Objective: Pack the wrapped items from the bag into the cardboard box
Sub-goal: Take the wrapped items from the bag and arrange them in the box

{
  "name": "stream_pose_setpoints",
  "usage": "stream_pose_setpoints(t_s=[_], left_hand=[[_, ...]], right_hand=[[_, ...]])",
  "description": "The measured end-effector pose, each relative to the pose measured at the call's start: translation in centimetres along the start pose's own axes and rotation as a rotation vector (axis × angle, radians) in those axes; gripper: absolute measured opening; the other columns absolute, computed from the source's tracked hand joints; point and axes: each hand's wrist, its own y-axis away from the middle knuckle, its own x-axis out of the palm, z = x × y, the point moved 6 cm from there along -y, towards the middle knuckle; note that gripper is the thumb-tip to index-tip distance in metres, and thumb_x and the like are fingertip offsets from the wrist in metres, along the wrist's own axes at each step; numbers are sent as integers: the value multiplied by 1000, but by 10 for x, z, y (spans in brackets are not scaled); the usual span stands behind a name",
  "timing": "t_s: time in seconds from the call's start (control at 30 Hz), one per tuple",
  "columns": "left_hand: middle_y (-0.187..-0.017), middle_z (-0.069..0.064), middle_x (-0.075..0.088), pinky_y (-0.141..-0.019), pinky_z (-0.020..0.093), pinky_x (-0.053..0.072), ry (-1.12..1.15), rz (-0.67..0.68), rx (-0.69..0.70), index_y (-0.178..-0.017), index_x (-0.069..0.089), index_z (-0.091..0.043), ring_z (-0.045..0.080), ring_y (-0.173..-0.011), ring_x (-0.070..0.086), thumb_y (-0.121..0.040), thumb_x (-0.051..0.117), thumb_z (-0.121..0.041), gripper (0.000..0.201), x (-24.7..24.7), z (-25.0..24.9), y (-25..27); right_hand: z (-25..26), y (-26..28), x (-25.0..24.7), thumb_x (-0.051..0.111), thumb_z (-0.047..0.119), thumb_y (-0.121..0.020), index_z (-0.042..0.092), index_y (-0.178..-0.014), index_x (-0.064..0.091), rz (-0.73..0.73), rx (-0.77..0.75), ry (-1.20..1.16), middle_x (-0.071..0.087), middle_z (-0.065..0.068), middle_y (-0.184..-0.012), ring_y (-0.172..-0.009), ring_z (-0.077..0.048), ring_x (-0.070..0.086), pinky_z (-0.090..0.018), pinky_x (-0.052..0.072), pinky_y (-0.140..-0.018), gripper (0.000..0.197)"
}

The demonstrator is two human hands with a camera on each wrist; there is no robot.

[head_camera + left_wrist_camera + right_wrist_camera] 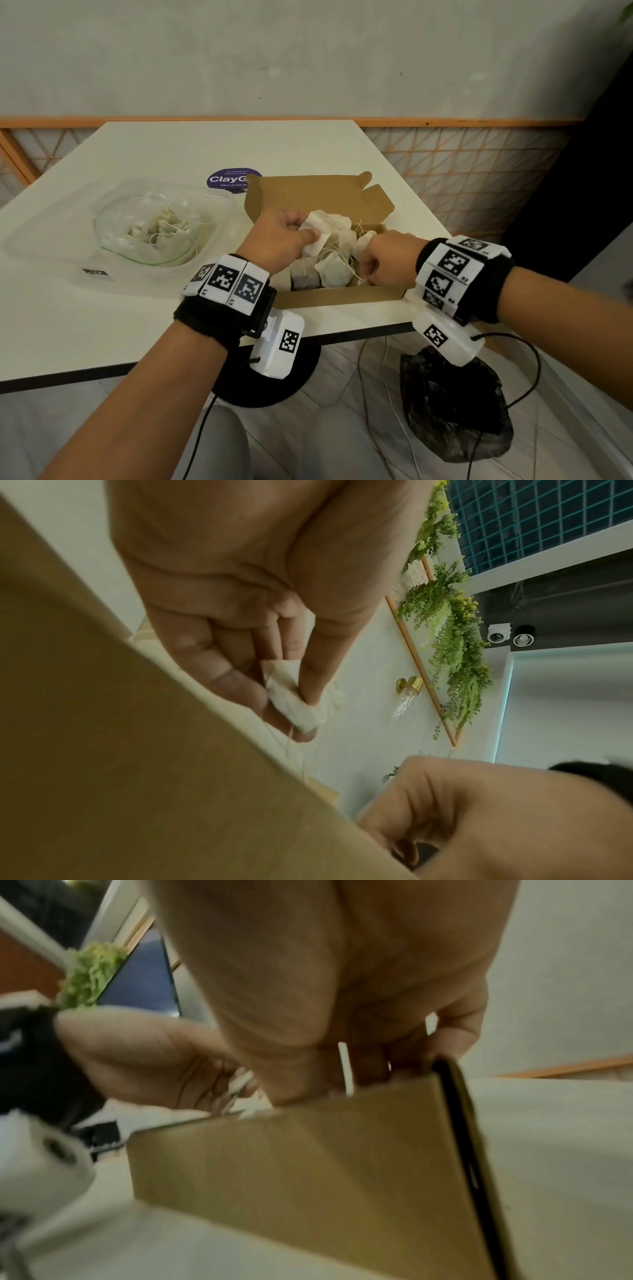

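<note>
An open cardboard box [342, 297] stands on the white table [102, 325] with several white wrapped items [330, 272] and loose strings inside. Over its left part, my left hand [305, 230] pinches one wrapped item [320, 222] between thumb and fingers; the left wrist view shows that pinch [298, 704] on the item [282, 679] above the box wall [137, 750]. My right hand [368, 265] is curled over the box's right part, and its fingers [369, 1064] hold a white wrapped piece [345, 1066] just above the box wall [308, 1164]. A clear zip bag [154, 229] with more wrapped items lies to the left.
A round purple sticker [227, 178] sits behind the box. The table's front edge [102, 373] is close to my wrists. On the floor below are the black table base [239, 387], a black plastic bag [452, 404] and loose cables [376, 394].
</note>
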Motion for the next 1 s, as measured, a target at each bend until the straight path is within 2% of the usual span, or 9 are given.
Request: stream_pose_setpoints(t_s=[0.07,0.13,0.23,0.4,0.53,0.6,0.7,0.8,1.0], left_hand=[[-103,12,67,-54,11,51,23,-8,-15,-122,57,1,15,-80,64,-89,61,-7,33,-2,3,0],[-102,11,67,-55,12,52,37,-10,-20,-119,57,-1,14,-78,64,-90,60,-7,30,-2,5,1],[-94,9,68,-58,14,53,53,-4,-15,-110,62,-4,14,-77,64,-90,60,-6,20,-3,7,3],[-83,1,68,-58,14,52,77,-8,-18,-100,65,-7,10,-72,63,-88,62,-7,13,-3,9,6],[-84,0,66,-60,17,53,97,-11,-32,-83,63,-18,9,-71,62,-88,62,-8,11,-4,10,6],[-92,6,68,-65,21,54,110,-23,-46,-88,65,-16,14,-78,64,-89,62,-10,7,-5,11,7],[-102,9,67,-61,17,54,112,-29,-52,-112,65,-5,16,-81,64,-92,57,-14,23,-8,11,4],[-91,4,64,-62,15,54,98,-25,-35,-113,65,-5,10,-72,59,-95,52,-16,24,-8,6,4],[-83,5,67,-84,36,56,196,75,-18,-91,69,-20,20,-83,64,-97,48,-14,23,6,-2,13]], right_hand=[[-5,1,-11,61,18,-85,19,-89,71,-3,-9,-122,65,10,-83,-76,-6,55,-19,45,-70,12],[-21,-4,-32,61,16,-84,20,-88,69,-166,56,-209,64,8,-85,-76,-7,55,-17,43,-63,10],[-42,-14,-50,61,19,-84,19,-100,65,-341,192,-89,61,-4,-105,-97,-22,56,-29,45,-77,16],[-43,-21,-37,66,48,-77,22,-97,67,-234,296,33,53,-6,-106,-104,-27,49,-40,45,-89,33],[-36,-26,-31,64,36,-82,26,-91,69,-259,302,66,54,-3,-108,-108,-25,45,-39,37,-93,14],[-39,-27,-33,63,29,-83,25,-85,67,-235,254,-16,61,1,-99,-97,-19,51,-33,42,-87,6],[-31,-13,-51,65,28,-84,19,-90,66,-162,107,-128,55,10,-75,-69,-5,47,-20,36,-60,11],[-5,9,-75,65,30,-84,14,-91,66,-115,-83,-191,59,6,-77,-70,-8,50,-25,41,-68,17],[32,7,-84,66,27,-84,17,-86,69,-65,-202,-228,69,7,-79,-72,-8,58,-27,46,-80,11]])
